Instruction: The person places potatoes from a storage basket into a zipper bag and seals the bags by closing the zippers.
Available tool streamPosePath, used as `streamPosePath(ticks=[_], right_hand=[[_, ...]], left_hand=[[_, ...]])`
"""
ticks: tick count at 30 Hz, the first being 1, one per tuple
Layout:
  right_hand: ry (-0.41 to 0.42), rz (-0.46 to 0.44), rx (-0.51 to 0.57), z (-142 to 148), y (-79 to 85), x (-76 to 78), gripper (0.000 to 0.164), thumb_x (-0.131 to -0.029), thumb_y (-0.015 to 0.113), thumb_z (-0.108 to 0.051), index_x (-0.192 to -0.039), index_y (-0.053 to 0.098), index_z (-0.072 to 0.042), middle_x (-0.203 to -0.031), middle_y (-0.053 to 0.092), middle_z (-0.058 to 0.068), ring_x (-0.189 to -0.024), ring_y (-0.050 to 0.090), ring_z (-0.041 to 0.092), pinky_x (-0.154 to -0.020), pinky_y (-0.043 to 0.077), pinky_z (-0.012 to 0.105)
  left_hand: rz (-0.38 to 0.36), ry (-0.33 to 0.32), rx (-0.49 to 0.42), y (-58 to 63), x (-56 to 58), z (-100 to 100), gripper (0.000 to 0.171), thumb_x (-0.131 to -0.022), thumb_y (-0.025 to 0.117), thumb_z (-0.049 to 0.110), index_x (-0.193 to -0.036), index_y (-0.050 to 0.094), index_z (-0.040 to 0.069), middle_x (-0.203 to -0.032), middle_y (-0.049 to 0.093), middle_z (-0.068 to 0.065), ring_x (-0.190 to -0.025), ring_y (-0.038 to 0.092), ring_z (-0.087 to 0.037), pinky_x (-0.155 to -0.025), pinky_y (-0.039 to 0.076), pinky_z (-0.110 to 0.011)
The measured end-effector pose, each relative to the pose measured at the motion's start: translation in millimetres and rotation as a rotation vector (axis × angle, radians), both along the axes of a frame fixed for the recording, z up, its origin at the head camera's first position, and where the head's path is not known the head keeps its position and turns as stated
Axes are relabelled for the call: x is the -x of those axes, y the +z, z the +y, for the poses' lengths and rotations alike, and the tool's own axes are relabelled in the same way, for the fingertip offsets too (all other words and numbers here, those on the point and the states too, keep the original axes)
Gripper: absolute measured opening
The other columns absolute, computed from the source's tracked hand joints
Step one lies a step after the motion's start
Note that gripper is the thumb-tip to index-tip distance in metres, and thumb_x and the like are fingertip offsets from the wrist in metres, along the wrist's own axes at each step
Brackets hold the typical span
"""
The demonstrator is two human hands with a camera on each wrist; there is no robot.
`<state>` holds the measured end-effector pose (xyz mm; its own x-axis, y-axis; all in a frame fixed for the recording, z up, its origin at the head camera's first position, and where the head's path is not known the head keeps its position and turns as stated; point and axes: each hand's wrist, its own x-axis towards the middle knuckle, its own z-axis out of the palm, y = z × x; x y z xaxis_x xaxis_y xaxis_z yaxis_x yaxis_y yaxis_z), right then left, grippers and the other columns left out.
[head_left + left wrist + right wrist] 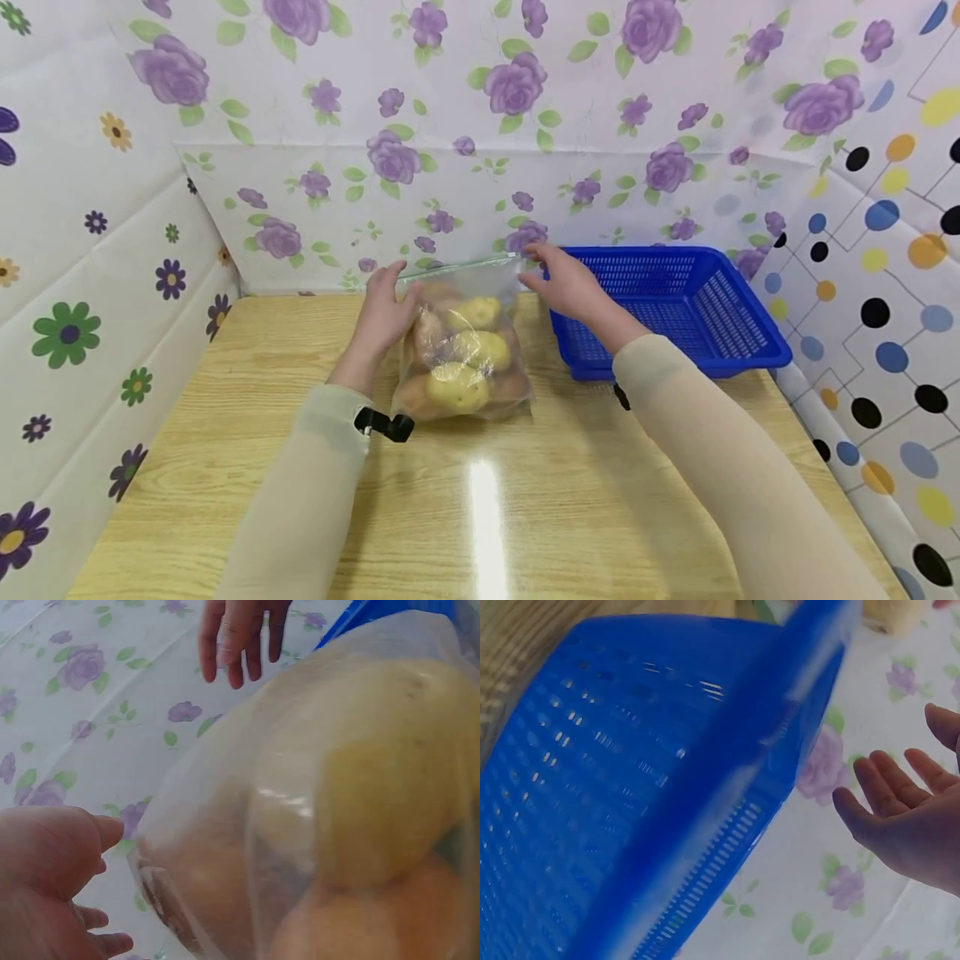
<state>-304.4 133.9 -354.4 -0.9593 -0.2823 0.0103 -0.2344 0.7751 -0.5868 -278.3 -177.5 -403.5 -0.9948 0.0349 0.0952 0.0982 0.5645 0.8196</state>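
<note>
A clear zip bag (468, 277) stands on the table, filled with yellow potatoes (457, 387) and reddish-brown rounded pieces whose kind I cannot tell. Along its top runs a green-tinted zip strip. My left hand (384, 312) is at the bag's upper left side; in the left wrist view its fingers (94, 919) are loosely extended, with a gap to the plastic (187, 862). Near the upper right corner of the bag is my right hand (566, 283). The right wrist view shows that hand (915, 814) with spread, slightly bent fingers and nothing in them.
A blue slotted plastic basket (750, 321) stands at the back right of the wooden table (247, 467), close beside my right forearm. Flowered sheeting (450, 100) rises behind the table, with patterned sheets at the left and right sides.
</note>
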Motion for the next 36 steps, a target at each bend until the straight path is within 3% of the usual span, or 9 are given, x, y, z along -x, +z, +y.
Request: streamPosePath(ticks=[6,11,14,18,24,28,31,36], right_hand=[[0.146,0.13,-0.161,-10,-14.0,-18.9,0.067,-0.113,0.065,-0.04,-0.17,0.043,-0.011,-0.171,0.044,0.018,-0.159,0.038,0.042,-0.129,0.031,0.059],[0.291,0.183,-0.225,-17,-30.2,-32.0,0.066,-0.114,0.062,-0.041,-0.17,0.044,-0.01,-0.172,0.042,0.017,-0.163,0.03,0.041,-0.134,0.017,0.058],[0.346,0.172,-0.225,-19,-39.9,-37.0,0.063,-0.115,0.059,-0.042,-0.169,0.046,-0.011,-0.17,0.046,0.014,-0.164,0.027,0.041,-0.133,0.013,0.061],[0.36,0.188,-0.207,-17,-46.2,-44.7,0.06,-0.115,0.059,-0.042,-0.166,0.05,-0.011,-0.164,0.054,0.013,-0.162,0.032,0.041,-0.132,0.016,0.065],[0.325,0.191,-0.209,-13,-45.6,-60.6,0.061,-0.115,0.058,-0.047,-0.164,0.052,-0.011,-0.165,0.053,0.014,-0.162,0.033,0.04,-0.131,0.014,0.069],[0.299,0.216,-0.234,-16,-45.8,-63.7,0.06,-0.115,0.056,-0.047,-0.164,0.053,-0.011,-0.164,0.054,0.013,-0.162,0.034,0.039,-0.131,0.013,0.068],[0.281,0.223,-0.252,-21,-47.4,-61.1,0.061,-0.116,0.053,-0.047,-0.165,0.051,-0.011,-0.164,0.055,0.015,-0.161,0.036,0.039,-0.132,0.013,0.067],[0.261,0.214,-0.298,-25,-49.0,-55.7,0.062,-0.118,0.049,-0.048,-0.167,0.049,-0.011,-0.167,0.051,0.014,-0.162,0.033,0.039,-0.132,0.012,0.065]], left_hand=[[0.04,-0.046,0.171,-2.8,-10.0,11,0.063,-0.118,0.051,0.033,-0.172,0.035,0.007,-0.177,0.018,-0.032,-0.161,0.022,-0.055,-0.127,0.023,-0.072],[0.077,-0.119,0.176,-7.3,-14.4,19,0.056,-0.121,0.043,0.031,-0.167,0.043,0.001,-0.17,0.041,-0.026,-0.156,0.039,-0.047,-0.128,0.029,-0.062],[0.062,-0.171,0.151,-10.6,-17.4,22,0.055,-0.122,0.036,0.032,-0.166,0.045,0.001,-0.168,0.046,-0.023,-0.156,0.042,-0.045,-0.128,0.031,-0.06],[0.03,-0.214,0.139,-12.5,-20.2,24,0.054,-0.122,0.034,0.033,-0.164,0.05,0.004,-0.165,0.051,-0.021,-0.155,0.043,-0.044,-0.128,0.032,-0.059],[0.005,-0.292,0.138,-11.5,-23.3,25,0.05,-0.122,0.036,0.035,-0.16,0.056,0.009,-0.158,0.058,-0.018,-0.151,0.049,-0.043,-0.125,0.036,-0.06],[0.025,-0.264,0.164,-10.5,-24.5,27,0.05,-0.122,0.036,0.035,-0.155,0.06,0.006,-0.149,0.064,-0.019,-0.146,0.054,-0.043,-0.122,0.04,-0.06],[0.055,-0.186,0.242,-10.1,-23.6,29,0.051,-0.122,0.035,0.035,-0.156,0.058,0.004,-0.152,0.061,-0.021,-0.147,0.052,-0.045,-0.122,0.039,-0.062],[0.059,-0.076,0.368,-8.1,-21.8,32,0.054,-0.122,0.034,0.038,-0.163,0.051,0.007,-0.171,0.038,-0.026,-0.157,0.037,-0.05,-0.125,0.032,-0.069]])
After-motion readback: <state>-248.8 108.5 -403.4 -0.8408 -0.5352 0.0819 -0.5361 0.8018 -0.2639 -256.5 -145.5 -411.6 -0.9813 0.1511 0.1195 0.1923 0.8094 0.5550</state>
